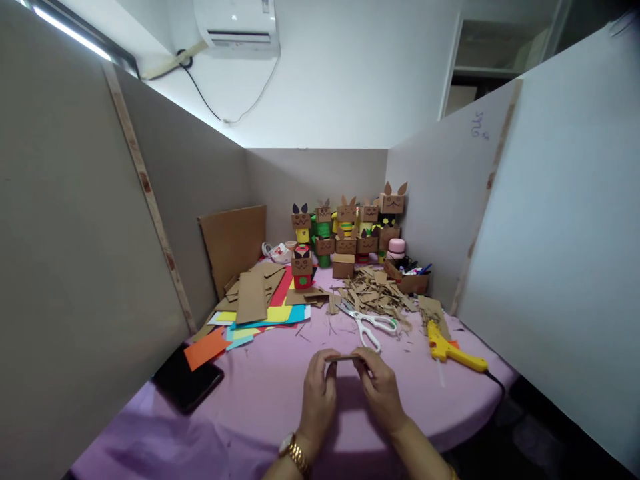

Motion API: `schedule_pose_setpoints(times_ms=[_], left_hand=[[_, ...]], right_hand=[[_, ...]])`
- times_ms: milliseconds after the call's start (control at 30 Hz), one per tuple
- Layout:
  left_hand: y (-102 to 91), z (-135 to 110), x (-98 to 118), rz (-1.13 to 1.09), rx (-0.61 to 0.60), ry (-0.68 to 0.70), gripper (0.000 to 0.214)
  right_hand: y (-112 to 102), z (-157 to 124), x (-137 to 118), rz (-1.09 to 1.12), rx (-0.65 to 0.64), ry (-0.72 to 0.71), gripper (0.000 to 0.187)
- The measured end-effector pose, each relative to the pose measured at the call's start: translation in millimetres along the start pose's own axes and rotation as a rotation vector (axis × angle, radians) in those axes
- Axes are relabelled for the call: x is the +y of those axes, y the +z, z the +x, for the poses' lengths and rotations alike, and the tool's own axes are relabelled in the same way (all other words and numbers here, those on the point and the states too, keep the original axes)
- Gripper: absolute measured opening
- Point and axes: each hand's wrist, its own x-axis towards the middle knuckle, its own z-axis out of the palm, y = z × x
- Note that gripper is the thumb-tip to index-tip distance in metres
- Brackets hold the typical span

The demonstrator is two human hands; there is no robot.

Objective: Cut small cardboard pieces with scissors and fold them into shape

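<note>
We note left hand (pixel 320 393) and right hand (pixel 381 390), each grip pinched shut on one end of a cardboard strip (pixel 344 359) just nearer us than the scissors (pixel 371 324); we judge bending in hand, next needing even pressure.

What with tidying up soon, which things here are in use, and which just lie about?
In use: cardboard piece, held between left hand and right hand.
Lying about: scissors, glue gun, cardboard scraps, coloured paper, phone, cardboard figures.
</note>
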Motion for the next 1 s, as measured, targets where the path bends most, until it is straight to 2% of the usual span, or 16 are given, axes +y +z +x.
schedule_pose_setpoints(times_ms=[167,333,500,667,1000], left_hand=[[1.1,9,-11,0.021,-0.062,-0.138,0.016],[3.4,8,-13,0.058,-0.048,-0.184,0.016],[5.4,7,-12,0.092,-0.045,-0.191,0.016],[5.5,6,-12,0.111,-0.037,-0.187,0.013],[7.0,5,-11,0.124,-0.027,-0.193,0.014]], right_hand=[[3,8,4,-0.017,-0.117,0.106,0.017],[6,8,8,-0.044,-0.142,0.151,0.017],[16,1,4,-0.122,-0.089,0.179,0.021],[25,-5,-5,-0.175,-0.020,0.191,0.032],[25,-5,-4,-0.146,-0.018,0.210,0.032]])
